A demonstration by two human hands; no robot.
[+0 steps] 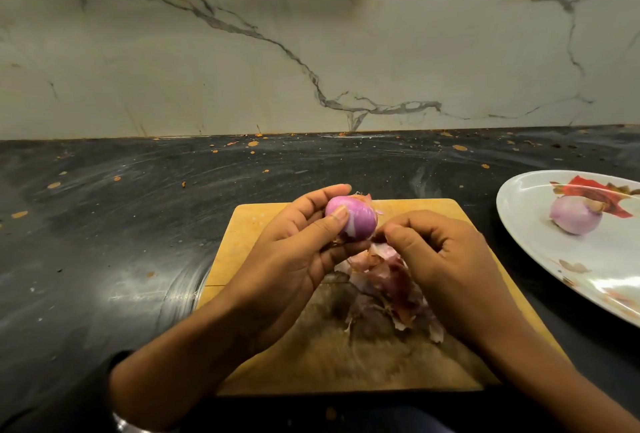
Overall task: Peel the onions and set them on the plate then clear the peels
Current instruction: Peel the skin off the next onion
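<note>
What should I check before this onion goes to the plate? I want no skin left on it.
1. Onion held firmly: ok, left hand grips it over the board.
2. Skin off: not ok, dry scraps cling at its top and base; the far side is hidden.
3. Right hand at work: ok, its fingers pinch at the onion's base.
4. Plate has room: ok, one peeled onion lies on it.
5. Plate within reach: ok, it sits right of the board.
6. Peels cleared: not ok, a heap lies on the board.
</note>
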